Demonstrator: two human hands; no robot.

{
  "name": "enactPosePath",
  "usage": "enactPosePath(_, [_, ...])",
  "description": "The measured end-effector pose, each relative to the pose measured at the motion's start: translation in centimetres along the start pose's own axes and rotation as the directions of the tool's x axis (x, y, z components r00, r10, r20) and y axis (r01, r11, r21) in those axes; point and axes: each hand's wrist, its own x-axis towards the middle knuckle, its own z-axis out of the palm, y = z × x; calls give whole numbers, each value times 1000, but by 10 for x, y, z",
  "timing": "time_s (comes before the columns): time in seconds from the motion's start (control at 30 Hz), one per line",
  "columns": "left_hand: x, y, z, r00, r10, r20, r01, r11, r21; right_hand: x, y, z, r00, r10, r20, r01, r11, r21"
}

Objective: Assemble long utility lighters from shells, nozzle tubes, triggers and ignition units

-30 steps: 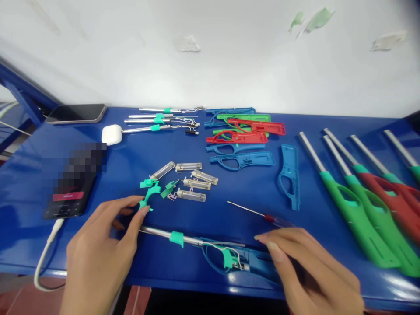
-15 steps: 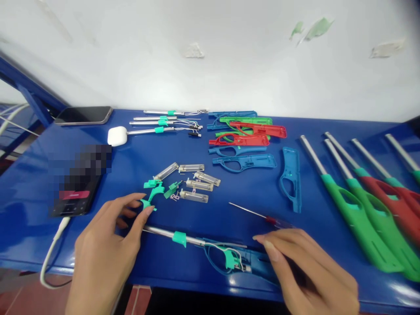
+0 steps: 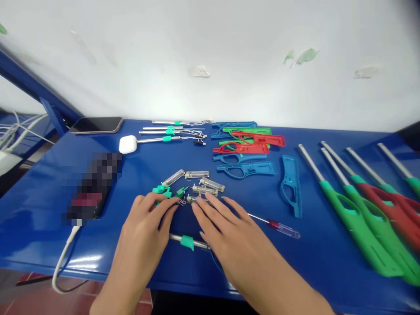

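My left hand [image 3: 144, 232] reaches in beside the small green plastic parts [image 3: 160, 189]. Its thumb and index tips come together by some tiny pinkish clips [image 3: 182, 201]; whether anything is between them is hidden. Over the nearest clear fuel tank [image 3: 193, 199] my right hand [image 3: 226, 232] lies with fingers apart, covering most of that tank. Several more clear tanks [image 3: 197, 174] lie just behind. Below both hands, a metal lighter tube [image 3: 200, 245] with a green collar [image 3: 187, 242] sits on the table, its right end and the blue shell under it largely covered by my right hand.
A screwdriver [image 3: 284, 229] lies right of my right hand. Behind are metal tubes with wires [image 3: 157, 140] and blue, green and red shell halves [image 3: 252, 169]. Assembled lighters [image 3: 354, 227] line the right side. Phones [image 3: 98, 124], a white case [image 3: 127, 144] and a cable [image 3: 61, 262] are left.
Both hands have moved toward the tanks. My right hand has come left from beside the screwdriver and now covers part of the blue shell. The green part at my left fingertips is no longer distinct.
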Motion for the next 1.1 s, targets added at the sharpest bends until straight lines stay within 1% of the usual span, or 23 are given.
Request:
enactPosePath(0.07, [0,-1,1,1000,-9,17,9,1000,-1,-3,0,5,1000,8,-11,-8,1000,-15])
enactPosePath(0.13, [0,-2,1,999,-13,33,13,1000,-11,-8,2,8,998,30,-50,-31,999,-16])
enactPosePath(0.23, [2,-3,2,999,-7,51,9,1000,-28,-14,5,9,988,93,-119,-92,996,16])
enactPosePath(0.3, [4,-3,3,998,0,60,1,999,-32,-14,8,9,981,134,-141,-130,991,40])
enactPosePath(0.43, [5,-3,2,995,17,100,-14,999,-32,-10,13,13,972,193,-137,-185,980,68])
enactPosePath(0.57, [3,-3,1,992,16,128,-12,999,-34,-7,16,14,967,210,-145,-197,975,101])
enactPosePath(0.7, [2,-3,-1,993,4,115,0,1000,-29,-11,17,10,964,197,-180,-175,976,132])
enactPosePath(0.77, [3,-2,-3,994,6,106,-3,999,-32,-16,18,9,958,211,-196,-181,971,158])
enactPosePath(0.9, [3,2,-11,999,4,43,-1,999,-54,-28,23,7,928,260,-267,-198,951,238])
enactPosePath(1.0, [3,5,-15,1000,-15,-10,14,995,-95,-32,26,4,906,246,-345,-137,940,311])
enactPosePath(1.1, [8,7,-17,998,-57,-41,49,982,-182,-30,26,-1,897,217,-386,-80,937,340])
